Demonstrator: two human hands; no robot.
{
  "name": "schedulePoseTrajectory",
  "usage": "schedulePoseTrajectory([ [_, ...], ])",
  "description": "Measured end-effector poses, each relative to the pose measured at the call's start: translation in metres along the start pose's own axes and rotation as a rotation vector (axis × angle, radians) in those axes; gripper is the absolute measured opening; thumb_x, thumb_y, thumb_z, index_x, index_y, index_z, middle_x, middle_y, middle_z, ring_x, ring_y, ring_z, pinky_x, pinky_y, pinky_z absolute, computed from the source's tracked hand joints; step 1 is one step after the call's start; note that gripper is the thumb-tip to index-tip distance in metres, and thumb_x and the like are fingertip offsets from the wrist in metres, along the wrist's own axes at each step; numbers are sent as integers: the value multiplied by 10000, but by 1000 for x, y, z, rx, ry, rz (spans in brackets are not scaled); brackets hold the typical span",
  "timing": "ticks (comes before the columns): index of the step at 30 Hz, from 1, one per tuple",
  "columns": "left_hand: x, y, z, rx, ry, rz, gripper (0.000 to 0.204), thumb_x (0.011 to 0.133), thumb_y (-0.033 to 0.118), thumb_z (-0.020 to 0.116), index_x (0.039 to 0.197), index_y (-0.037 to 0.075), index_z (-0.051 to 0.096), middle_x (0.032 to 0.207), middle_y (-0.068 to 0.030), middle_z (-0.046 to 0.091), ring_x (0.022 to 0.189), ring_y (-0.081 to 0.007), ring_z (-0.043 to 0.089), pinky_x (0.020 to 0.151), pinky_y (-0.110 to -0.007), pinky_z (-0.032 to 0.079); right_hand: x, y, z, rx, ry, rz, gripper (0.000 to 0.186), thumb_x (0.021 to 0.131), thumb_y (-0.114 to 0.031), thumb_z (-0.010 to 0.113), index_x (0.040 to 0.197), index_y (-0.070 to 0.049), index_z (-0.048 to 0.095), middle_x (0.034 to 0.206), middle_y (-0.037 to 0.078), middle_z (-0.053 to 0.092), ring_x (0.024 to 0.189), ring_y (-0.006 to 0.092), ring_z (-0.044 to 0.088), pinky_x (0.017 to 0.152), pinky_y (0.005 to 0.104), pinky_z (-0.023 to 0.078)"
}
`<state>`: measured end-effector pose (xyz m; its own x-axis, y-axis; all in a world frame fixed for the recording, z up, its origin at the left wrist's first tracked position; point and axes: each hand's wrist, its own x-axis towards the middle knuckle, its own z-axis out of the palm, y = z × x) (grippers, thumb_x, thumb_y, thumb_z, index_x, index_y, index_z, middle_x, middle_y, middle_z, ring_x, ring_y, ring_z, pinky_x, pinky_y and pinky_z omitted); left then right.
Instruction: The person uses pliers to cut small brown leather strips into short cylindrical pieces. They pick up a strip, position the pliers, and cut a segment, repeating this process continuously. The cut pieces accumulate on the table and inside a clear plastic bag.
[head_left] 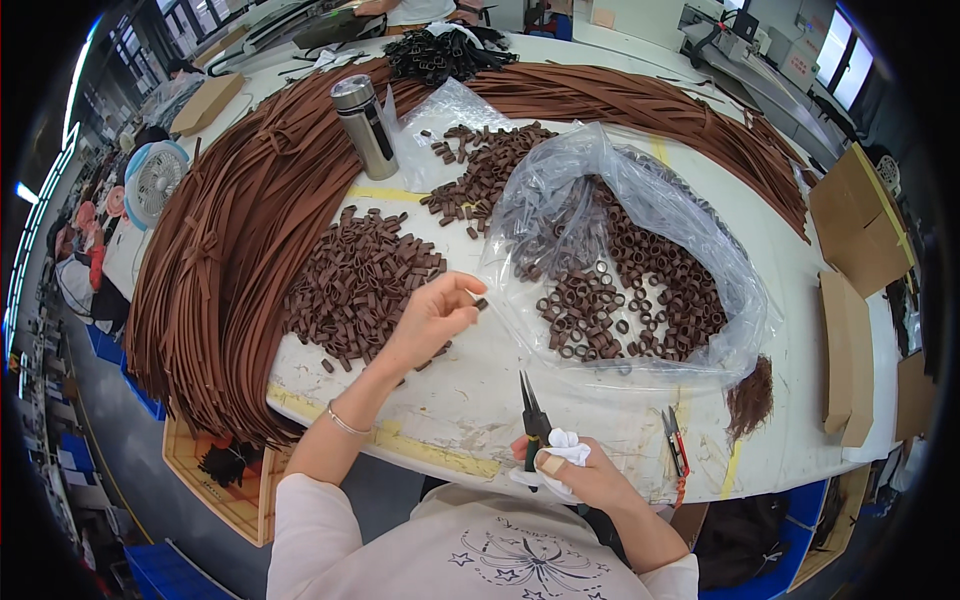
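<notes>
My left hand (436, 318) is raised above the white table, thumb and fingertips closed on a small brown strap loop (481, 304). My right hand (590, 474) grips a pair of long-nosed pliers (535, 412), their narrow jaws pointing away from me. A crumpled white cloth (566, 449) is bunched between that hand and the handles. Beside my left hand lies a heap of flattened brown loops (355, 285). A clear plastic bag (510, 270) spreads open to the right, with many rounder brown loops (668, 285) spilling inside it.
Long brown straps (235, 240) curve around the table's left and far sides. A steel thermos (366, 128) stands near another loop pile (490, 170). Red-handled snips (676, 442) and a tuft of brown threads (750, 400) lie at right, near cardboard pieces (846, 350).
</notes>
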<state>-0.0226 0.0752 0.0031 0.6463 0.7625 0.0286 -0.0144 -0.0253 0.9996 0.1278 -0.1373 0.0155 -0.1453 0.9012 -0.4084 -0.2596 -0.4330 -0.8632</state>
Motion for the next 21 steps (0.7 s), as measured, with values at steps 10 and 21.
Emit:
schedulePoseTrajectory([
  [10,-34,-4,38,-768,-317,-206,301,803,152,557,1030,-38,505,603,-36,488,485,-87,432,436,-214,331,1,3,-1,235,-110,99,273,820,-187,490,992,22,521,939,137,575,888,218,554,753,327,453],
  [21,-35,-18,41,-744,-344,-40,279,774,220,607,907,-18,545,654,-18,485,551,-76,398,498,-201,313,-4,-2,2,392,-153,131,383,759,-283,581,1014,-10,496,960,186,557,899,292,556,755,386,462],
])
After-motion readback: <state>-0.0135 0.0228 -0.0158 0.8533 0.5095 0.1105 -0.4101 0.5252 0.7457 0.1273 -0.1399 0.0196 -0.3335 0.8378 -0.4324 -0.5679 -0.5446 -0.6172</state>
